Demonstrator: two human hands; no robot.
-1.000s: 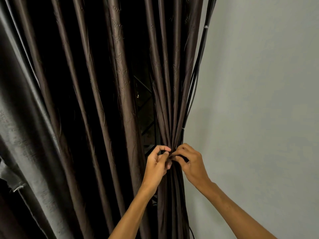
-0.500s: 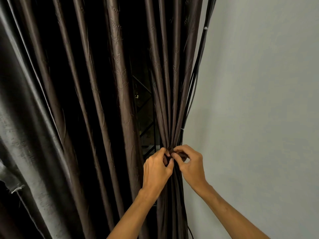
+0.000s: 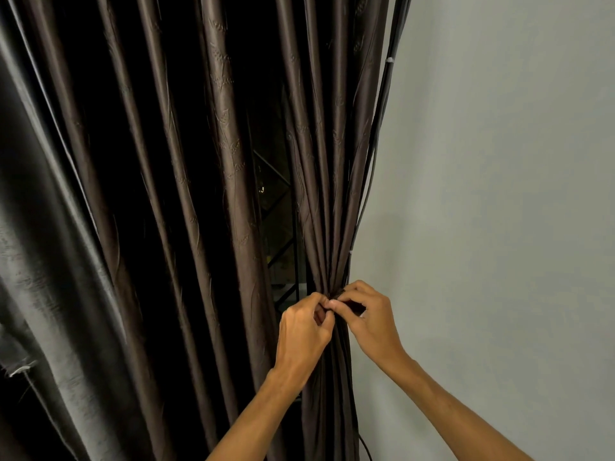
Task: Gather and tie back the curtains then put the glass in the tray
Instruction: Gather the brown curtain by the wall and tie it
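Brown curtain [image 3: 319,194] is gathered just beside the wall [image 3: 499,194]; it is pinched by curled fingers [image 3: 352,289] of left hand [image 3: 304,334] and right hand [image 3: 376,321].

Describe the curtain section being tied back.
Find the grey wall on the right; the brown curtain panel hangs beside it. Unlike the loose folds further left, its pleats narrow to one waist, where the left hand and right hand pinch.
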